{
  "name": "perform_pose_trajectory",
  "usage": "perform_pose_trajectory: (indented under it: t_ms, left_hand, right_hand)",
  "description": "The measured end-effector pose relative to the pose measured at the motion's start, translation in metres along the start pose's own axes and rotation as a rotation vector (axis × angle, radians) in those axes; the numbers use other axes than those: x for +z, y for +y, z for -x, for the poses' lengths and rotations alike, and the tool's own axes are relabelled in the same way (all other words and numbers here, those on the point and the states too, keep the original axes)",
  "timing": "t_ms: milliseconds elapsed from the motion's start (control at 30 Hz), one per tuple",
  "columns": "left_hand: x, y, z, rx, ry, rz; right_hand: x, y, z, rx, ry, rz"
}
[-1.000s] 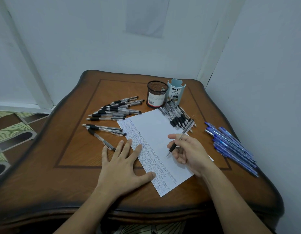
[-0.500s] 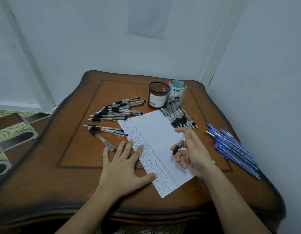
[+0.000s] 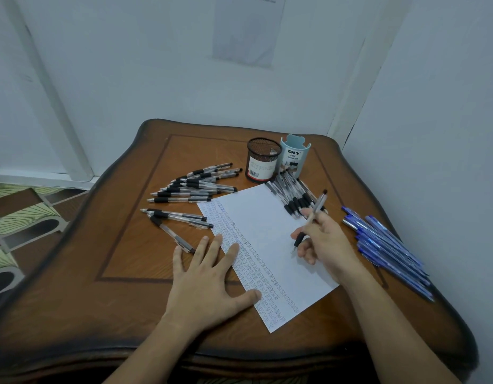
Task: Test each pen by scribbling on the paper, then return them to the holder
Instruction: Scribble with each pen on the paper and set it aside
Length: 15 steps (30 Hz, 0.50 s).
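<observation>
Corner of a room in a home: an ornate dark brown wooden table with scalloped edges (image 3: 123, 259) stands between plain white walls (image 3: 156, 65), beside green-and-brown patterned floor tiles (image 3: 21, 217).

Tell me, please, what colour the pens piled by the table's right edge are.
The pens are blue; the head view shows them best.

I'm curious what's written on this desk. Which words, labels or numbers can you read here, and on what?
"DIY": on the light blue holder.
"DESK ORGANIZER": just below that, on the same holder.
black mesh cup: white label with a barcode, print too small to read.
paper: rows of repeated scribbles, not legible.
sheet on the wall: too blurred to read.
</observation>
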<state>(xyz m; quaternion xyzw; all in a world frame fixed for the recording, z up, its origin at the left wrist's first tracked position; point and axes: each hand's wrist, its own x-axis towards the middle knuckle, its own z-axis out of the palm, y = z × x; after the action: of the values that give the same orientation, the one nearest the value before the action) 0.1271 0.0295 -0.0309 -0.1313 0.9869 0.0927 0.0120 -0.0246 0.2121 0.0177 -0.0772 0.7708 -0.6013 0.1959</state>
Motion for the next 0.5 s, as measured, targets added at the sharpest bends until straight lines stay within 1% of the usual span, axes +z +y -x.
perform_pose_trajectory:
  t_ms: [100, 167, 300, 367, 433, 500]
  left_hand:
    - [0.002, 0.0, 0.0, 0.0, 0.013, 0.012]
    - [0.002, -0.001, 0.0, 0.002, 0.02, 0.021]
    - [0.002, -0.001, -0.002, 0.014, 0.031, 0.044]
    - [0.007, 0.0, -0.001, 0.018, 0.078, 0.071]
    - [0.006, 0.0, -0.001, 0.008, 0.119, 0.096]
    - [0.005, -0.001, -0.002, 0.02, 0.116, 0.078]
  right_hand:
    - [-0.017, -0.011, -0.029, -0.123, 0.124, 0.289]
    - [-0.029, -0.022, -0.05, -0.134, 0.155, 0.39]
    - [-0.045, -0.041, -0.083, -0.148, 0.176, 0.58]
    - [-0.047, -0.045, -0.094, -0.128, 0.169, 0.665]
    - [-0.047, -0.045, -0.103, -0.087, 0.14, 0.712]
    - [-0.045, -0.044, -0.111, -0.054, 0.111, 0.736]
